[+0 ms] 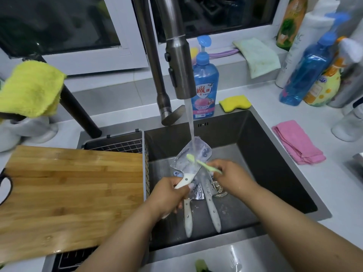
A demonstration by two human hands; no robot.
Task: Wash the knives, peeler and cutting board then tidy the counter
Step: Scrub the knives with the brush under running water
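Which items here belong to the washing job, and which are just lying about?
In the job:
cleaver, gripped by the left hand
green brush, held by the right hand
two knives in the sink
cutting board
running faucet

Lying about:
pink cloth
yellow sponge
yellow towel
dish soap bottle

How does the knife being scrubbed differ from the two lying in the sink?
The cleaver is broad-bladed, gripped by the left hand under the running water; the two knives have narrower blades and lie untouched on the sink floor. All have pale handles.
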